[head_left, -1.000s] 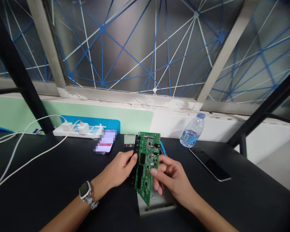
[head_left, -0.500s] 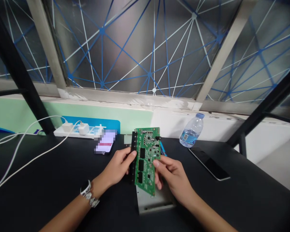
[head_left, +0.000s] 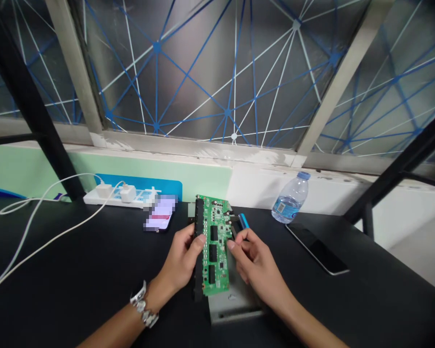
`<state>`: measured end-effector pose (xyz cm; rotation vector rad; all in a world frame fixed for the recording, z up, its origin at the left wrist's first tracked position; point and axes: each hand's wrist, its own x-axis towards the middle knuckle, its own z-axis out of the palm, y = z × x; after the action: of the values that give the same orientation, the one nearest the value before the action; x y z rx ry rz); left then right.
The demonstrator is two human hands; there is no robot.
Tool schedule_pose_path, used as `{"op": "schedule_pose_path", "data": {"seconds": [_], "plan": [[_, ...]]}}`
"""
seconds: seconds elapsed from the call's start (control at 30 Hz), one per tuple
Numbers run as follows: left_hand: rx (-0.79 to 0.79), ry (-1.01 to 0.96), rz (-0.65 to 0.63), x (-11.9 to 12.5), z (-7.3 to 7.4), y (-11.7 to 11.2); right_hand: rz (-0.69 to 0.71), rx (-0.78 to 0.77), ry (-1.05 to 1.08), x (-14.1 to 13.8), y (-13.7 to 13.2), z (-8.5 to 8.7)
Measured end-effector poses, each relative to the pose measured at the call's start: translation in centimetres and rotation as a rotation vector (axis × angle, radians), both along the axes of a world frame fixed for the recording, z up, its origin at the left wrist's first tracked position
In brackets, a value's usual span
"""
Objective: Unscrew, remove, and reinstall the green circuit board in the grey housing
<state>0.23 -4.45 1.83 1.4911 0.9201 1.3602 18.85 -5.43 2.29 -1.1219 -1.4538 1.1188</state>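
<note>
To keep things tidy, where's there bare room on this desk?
Open black tabletop lies left of your left hand, below the white cables; another stretch lies right of your right hand, below the dark phone. Crowded around the green circuit board and metal plate.

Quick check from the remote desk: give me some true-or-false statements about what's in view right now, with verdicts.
The left hand grips the green circuit board. True.
The metal wristband sits on the right wrist. False: the metal wristband is on the left wrist.
The water bottle is left of the board. False: the water bottle is to its right.
A white power strip at the back of the desk holds two white chargers. True.
The board lies flat on the desk. False: the right hand helps hold it up over a metal plate.
</note>
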Motion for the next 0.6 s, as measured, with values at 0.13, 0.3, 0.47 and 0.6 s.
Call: {"op": "schedule_pose_path", "data": {"seconds": [0.13, 0.3, 0.47, 0.6], "plan": [[0.051, 0.028, -0.033, 0.5, -0.3, -0.1, 0.054, 0.128, -0.174, -0.4, -1.1, 0.0], [0.086, 0.090, -0.074, 0.9, 0.1, -0.8, 0.151, 0.150, -0.298, -0.8, -2.2, -0.2], [0.075, -0.002, -0.222, 0.8, 0.7, -1.2, 0.179, 0.124, -0.127, -0.7, -2.1, 0.3], [-0.040, -0.086, -0.133, 1.0, 0.5, -0.4, 0.238, 0.038, 0.030, -0.6, -2.2, 0.6]]}}
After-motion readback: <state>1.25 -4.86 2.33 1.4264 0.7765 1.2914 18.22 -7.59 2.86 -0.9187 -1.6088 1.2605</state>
